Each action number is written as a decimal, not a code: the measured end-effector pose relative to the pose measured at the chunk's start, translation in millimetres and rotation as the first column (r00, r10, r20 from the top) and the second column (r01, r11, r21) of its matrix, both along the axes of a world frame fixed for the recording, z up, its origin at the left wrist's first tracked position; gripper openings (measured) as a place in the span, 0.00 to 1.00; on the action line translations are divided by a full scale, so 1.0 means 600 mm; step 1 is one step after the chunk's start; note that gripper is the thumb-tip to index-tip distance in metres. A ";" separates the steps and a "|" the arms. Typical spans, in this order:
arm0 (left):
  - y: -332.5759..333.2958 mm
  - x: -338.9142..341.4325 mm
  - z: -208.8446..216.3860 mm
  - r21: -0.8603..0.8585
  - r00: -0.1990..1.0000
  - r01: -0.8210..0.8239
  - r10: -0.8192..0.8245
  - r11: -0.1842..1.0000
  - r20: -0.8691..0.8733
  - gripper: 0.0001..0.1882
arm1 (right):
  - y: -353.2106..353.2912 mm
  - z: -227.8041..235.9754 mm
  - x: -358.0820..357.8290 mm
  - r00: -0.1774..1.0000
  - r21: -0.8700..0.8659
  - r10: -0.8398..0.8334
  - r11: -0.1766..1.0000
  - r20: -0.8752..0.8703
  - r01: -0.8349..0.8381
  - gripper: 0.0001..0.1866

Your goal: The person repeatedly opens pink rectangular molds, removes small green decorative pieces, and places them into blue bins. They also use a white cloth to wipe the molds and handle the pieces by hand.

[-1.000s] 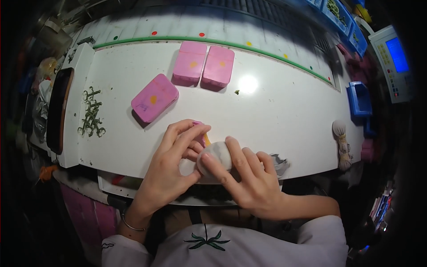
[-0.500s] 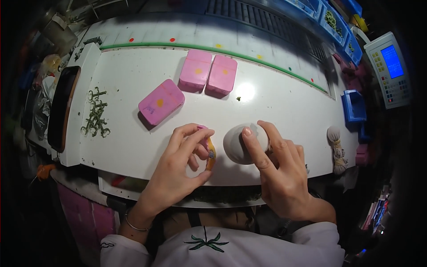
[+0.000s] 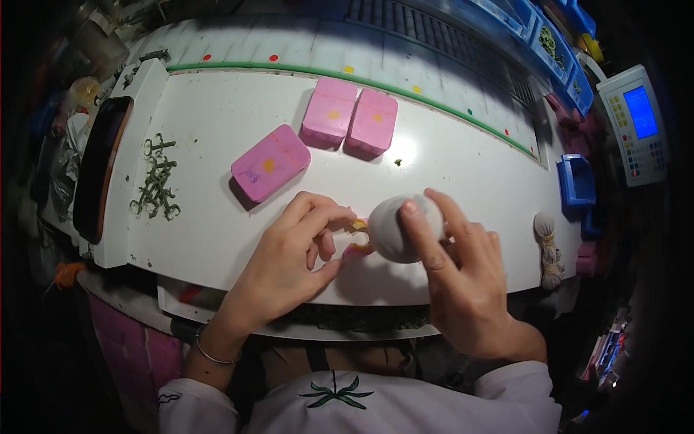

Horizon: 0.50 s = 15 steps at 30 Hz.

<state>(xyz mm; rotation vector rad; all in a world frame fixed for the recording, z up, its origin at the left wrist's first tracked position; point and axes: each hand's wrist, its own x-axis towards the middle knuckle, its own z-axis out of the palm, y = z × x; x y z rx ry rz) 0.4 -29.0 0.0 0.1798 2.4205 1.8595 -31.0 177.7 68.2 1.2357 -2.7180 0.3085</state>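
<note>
My left hand (image 3: 289, 249) curls its fingers and thumb at the edge of a small pink-and-yellow rubber mould piece (image 3: 359, 248), held above the white worktop. My right hand (image 3: 463, 264) grips a round, greyish-white pouch (image 3: 392, 230), its index finger lying over the top. The pouch overlaps the right part of the mould piece, so whether they touch is hidden. Beyond my hands sit three pink rubber blocks with yellow dots: a tilted one (image 3: 271, 163) and two standing side by side, the middle one (image 3: 330, 112) and the right one (image 3: 372, 119).
Several green branched pieces (image 3: 155, 181) lie at left, beside a dark phone (image 3: 103, 170) on the worktop (image 3: 202, 239) edge. A tied cloth bundle (image 3: 547, 249) rests at right, near a blue bin (image 3: 576, 177) and a control box with a blue screen (image 3: 636, 123).
The pouch in my right hand has come over to the mould piece and now covers part of it. The mould piece has turned in my left hand. The view has shifted slightly.
</note>
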 end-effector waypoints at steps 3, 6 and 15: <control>-0.002 0.005 -0.007 0.050 0.996 -0.085 0.084 0.995 0.023 0.22 | -0.011 0.011 -0.007 0.996 -0.102 -0.012 0.995 -0.090 0.003 0.32; 0.006 0.006 -0.011 0.068 0.989 -0.149 0.148 0.987 0.005 0.21 | -0.013 -0.027 -0.007 0.967 -0.121 0.092 0.985 -0.240 -0.124 0.30; 0.007 0.008 -0.017 0.097 0.969 -0.226 0.233 0.969 -0.076 0.23 | -0.023 0.002 -0.020 0.993 0.023 0.118 0.993 0.003 -0.118 0.32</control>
